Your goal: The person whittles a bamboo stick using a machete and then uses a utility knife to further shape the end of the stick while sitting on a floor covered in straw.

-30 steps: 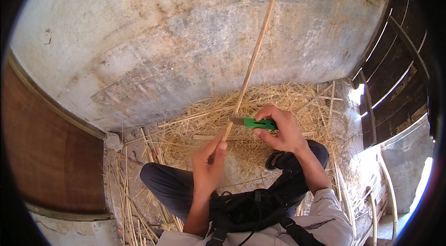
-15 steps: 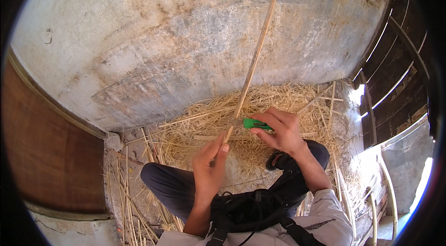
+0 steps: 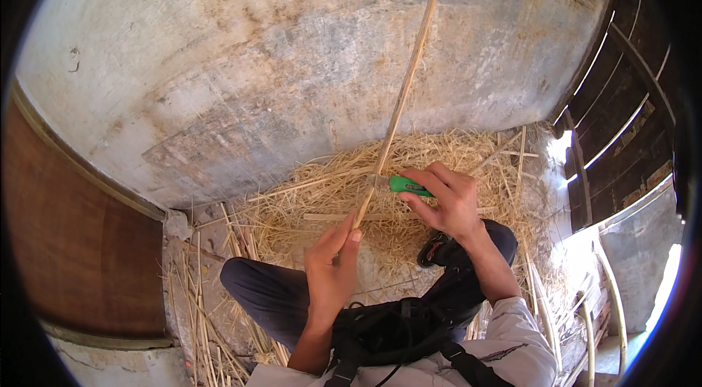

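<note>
Left hand (image 3: pixel 330 270): fingers closed on cane (image 3: pixel 398 105). Right hand (image 3: pixel 446 204): fingers gripping green knife (image 3: pixel 404 184). Beyond fingers: straw pile (image 3: pixel 329 204), stained concrete wall (image 3: pixel 241 73).

A rough rural work yard: weathered plaster wall (image 3: pixel 292 73) at twelve o'clock, straw shavings (image 3: pixel 439 160) heaped below, dark wooden door (image 3: pixel 621 116) at three.

No packages, labels, signs or screens show anywhere in this view.
</note>
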The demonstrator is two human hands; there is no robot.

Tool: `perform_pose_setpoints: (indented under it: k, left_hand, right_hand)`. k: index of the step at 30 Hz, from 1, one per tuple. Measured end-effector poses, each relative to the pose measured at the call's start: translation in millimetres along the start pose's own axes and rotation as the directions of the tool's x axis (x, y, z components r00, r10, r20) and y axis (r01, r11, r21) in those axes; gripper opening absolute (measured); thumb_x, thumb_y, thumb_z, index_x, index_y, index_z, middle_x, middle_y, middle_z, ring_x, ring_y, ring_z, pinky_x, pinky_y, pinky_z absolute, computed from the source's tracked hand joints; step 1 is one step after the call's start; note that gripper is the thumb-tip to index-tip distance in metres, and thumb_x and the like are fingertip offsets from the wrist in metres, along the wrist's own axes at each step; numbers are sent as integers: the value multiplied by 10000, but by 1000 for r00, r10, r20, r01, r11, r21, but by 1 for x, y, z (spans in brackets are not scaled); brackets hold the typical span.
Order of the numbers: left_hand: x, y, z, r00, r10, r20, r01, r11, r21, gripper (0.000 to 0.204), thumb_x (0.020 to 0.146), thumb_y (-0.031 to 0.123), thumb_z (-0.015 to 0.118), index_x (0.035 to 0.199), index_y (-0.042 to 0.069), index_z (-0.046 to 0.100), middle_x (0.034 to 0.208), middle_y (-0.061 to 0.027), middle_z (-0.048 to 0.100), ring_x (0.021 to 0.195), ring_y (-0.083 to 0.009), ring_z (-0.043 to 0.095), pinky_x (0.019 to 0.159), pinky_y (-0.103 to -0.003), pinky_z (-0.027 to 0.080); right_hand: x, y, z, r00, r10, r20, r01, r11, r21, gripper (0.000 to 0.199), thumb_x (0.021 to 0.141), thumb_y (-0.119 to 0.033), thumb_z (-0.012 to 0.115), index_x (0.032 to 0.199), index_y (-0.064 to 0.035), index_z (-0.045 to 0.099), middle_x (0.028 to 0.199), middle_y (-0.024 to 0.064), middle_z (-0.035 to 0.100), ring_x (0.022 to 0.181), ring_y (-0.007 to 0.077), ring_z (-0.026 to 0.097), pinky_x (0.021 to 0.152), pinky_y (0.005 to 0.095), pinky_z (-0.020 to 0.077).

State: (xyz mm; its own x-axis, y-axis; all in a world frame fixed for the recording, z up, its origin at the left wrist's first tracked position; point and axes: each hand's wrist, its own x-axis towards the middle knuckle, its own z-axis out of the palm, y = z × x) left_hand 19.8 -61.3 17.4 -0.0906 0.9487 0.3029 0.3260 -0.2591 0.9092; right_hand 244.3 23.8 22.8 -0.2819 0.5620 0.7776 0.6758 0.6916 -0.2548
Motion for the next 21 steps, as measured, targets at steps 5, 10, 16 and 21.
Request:
perform_pose_setpoints:
  k: [5,10,16,21]
  left_hand:
    - [-3,-2,-1,1000,21,3,-21,999,43,329,1006,67,654,1321,-27,673,800,-31,579,752,-95,501,667,-272,416]
    - [-16,-14,-3,999,46,22,-48,994,96,317,995,66,670,1294,-38,685,814,-56,615,756,-110,533,691,-279,446]
    - [-23,-19,-4,1000,-1,-20,2,998,66,314,989,73,688,1283,-35,694,858,-53,659,734,-82,533,648,-249,437]
    - [-25,-25,-4,998,-56,-25,57,997,44,325,987,93,705,1291,-23,696,882,-28,665,705,-35,496,582,-209,388]
  right_hand:
    - [-2,1,2,999,46,-17,-47,999,-23,319,814,-262,852,1095,-140,762,818,24,662,585,207,633,519,331,506]
    - [6,21,-5,988,121,-96,-123,992,-26,290,846,-226,833,1099,-110,753,825,46,673,599,232,649,530,337,509]
    - [3,18,1,988,154,-24,-153,987,44,234,890,-208,801,1070,-76,732,893,80,702,688,261,692,580,353,531]
    - [-1,16,7,956,283,82,-294,935,199,256,933,-220,754,1105,-40,692,953,126,702,777,320,706,681,383,554]
